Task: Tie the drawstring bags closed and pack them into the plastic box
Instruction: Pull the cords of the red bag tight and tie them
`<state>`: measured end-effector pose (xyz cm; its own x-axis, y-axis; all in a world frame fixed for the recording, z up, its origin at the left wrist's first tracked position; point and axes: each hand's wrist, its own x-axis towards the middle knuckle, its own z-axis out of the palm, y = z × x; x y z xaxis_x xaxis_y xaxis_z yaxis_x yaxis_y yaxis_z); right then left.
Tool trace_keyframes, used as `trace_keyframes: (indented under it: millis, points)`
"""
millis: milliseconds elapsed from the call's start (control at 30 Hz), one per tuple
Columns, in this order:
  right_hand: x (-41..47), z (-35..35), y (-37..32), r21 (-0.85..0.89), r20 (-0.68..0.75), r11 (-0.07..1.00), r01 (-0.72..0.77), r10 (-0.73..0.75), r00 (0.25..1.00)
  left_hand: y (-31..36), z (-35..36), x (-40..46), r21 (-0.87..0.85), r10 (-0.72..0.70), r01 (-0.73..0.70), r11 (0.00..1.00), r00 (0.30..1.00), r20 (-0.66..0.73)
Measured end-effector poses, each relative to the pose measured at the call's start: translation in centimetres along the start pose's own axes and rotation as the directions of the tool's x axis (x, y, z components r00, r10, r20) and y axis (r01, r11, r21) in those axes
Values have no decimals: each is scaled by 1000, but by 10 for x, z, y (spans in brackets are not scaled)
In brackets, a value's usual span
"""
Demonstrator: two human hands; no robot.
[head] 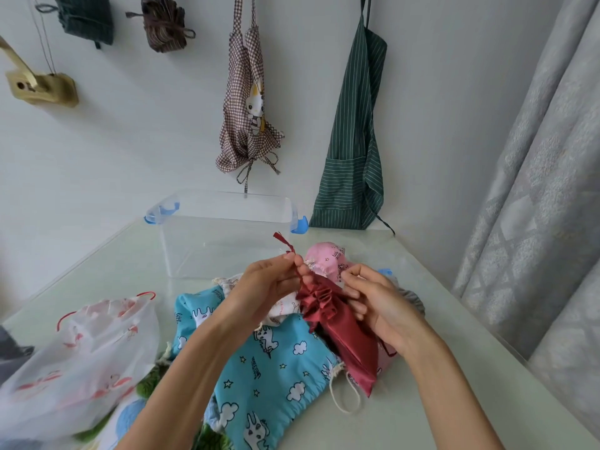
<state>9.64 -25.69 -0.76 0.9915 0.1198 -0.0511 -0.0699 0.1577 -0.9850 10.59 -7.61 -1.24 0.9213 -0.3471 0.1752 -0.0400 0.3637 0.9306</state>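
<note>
A dark red satin drawstring bag (341,332) is lifted over a pile of bags, its mouth gathered into ruffles. My left hand (263,293) pinches the bag's red drawstring (287,245), whose end sticks up above my fingers. My right hand (373,297) grips the gathered neck of the red bag from the right. Under them lie a blue cartoon-print bag (272,368), a pink bag (326,258) and a white printed one (285,306). The clear plastic box (227,235) with blue latches stands open behind the pile, with nothing visible in it.
A translucent flamingo-print bag (84,349) lies at the left on the pale green table (422,401). Two aprons hang on the wall behind, checked (246,102) and green striped (354,141). A grey curtain (545,190) lines the right side.
</note>
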Motion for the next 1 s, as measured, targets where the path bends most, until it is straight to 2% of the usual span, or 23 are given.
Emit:
trace_keyframes:
  millis: [133, 233, 300, 400, 467, 600, 767, 867, 933, 1000]
  points:
    - [-8, -1, -9, -151, 13, 987, 52, -51, 999, -2, -5, -4, 317, -166, 150, 937, 986, 24]
    - [-23, -4, -29, -301, 73, 949, 93, -75, 995, -1, -3, -9, 467, -248, 203, 861, 968, 37]
    - [-33, -10, -41, -480, 71, 871, 101, -76, 995, 0, 2, -12, 563, -281, 186, 805, 956, 87]
    - [-42, -19, -49, -731, 40, 675, 104, -110, 993, -1, 12, -15, 661, -319, 131, 739, 932, 171]
    - [-44, -22, -51, -757, 70, 639, 137, -128, 989, -2, 20, -16, 700, -354, 99, 707, 907, 229]
    - [-37, -17, -44, -762, 102, 618, 194, -182, 978, -6, 33, -16, 756, -428, 96, 647, 867, 256]
    - [-18, 13, -24, -673, 120, 667, 320, -328, 937, -11, 38, -19, 725, -425, 20, 689, 821, 382]
    - [-11, 16, -15, -726, 231, 565, 391, -336, 913, -12, 35, -20, 737, -387, 24, 675, 862, 326]
    - [-11, 9, -18, -790, 191, 488, 371, -380, 905, -10, 29, -18, 720, -400, 96, 687, 877, 265]
    - [-17, -3, -28, -763, 149, 514, 391, -448, 881, -6, 26, -19, 679, -402, 157, 717, 889, 218]
